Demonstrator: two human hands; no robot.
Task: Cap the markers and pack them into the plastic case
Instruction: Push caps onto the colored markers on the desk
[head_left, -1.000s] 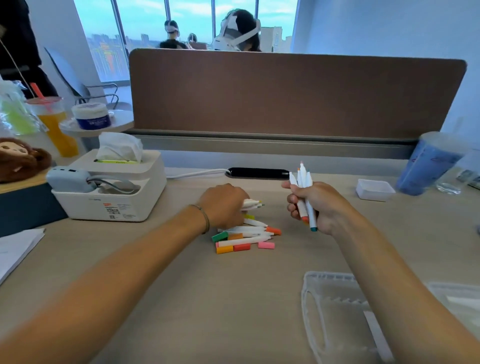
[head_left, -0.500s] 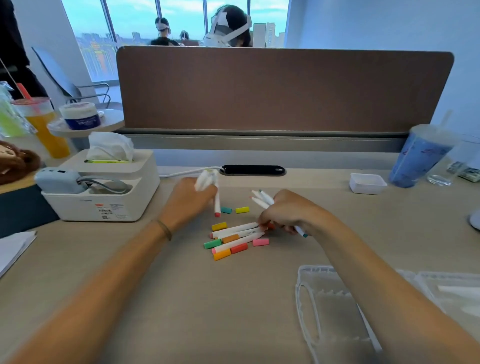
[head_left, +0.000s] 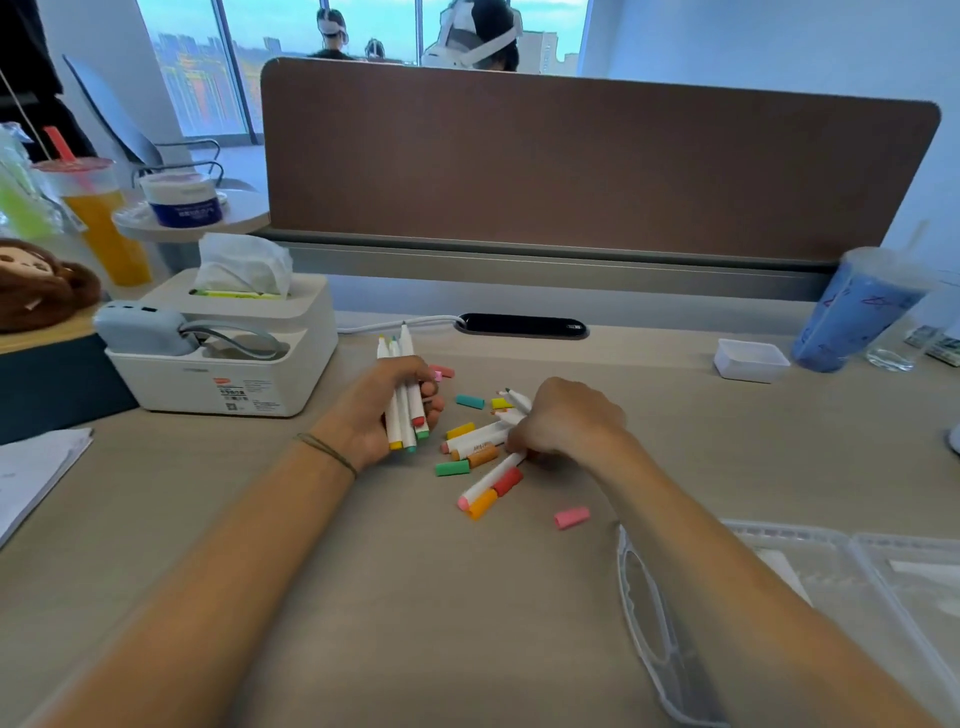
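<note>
The left hand (head_left: 387, 415) lies palm-up on the pale wooden counter (head_left: 363, 597), its fingers curled round a bundle of white uncapped markers (head_left: 402, 395) whose tips point toward 12 o'clock. The right hand (head_left: 563, 423), knuckles up, is closed over more white markers (head_left: 511, 402) and rests on the loose heap of white markers with coloured ends (head_left: 483, 441) just at its 9 o'clock. Around the heap lie loose coloured caps: a teal cap (head_left: 470, 401) and a yellow cap (head_left: 501, 404) at 12 o'clock, a green cap (head_left: 452, 468) at 7 o'clock, a red cap (head_left: 508, 481) and an orange cap (head_left: 483, 504) beside one stray marker, and a pink cap (head_left: 571, 517) apart at 5 o'clock. The clear plastic case (head_left: 831, 582) lies open toward 4 o'clock of the heap, partly under the right forearm and running off the right and lower edges of the view. Bare counter stretches at 6 o'clock between the forearms. At 10 o'clock stands a white tissue box organiser (head_left: 234, 358), at 12 o'clock a brown partition panel (head_left: 597, 161) closes the counter's far edge, and at 2 o'clock sit a small white tray (head_left: 750, 360) and a blue drink cup (head_left: 857, 312).
</note>
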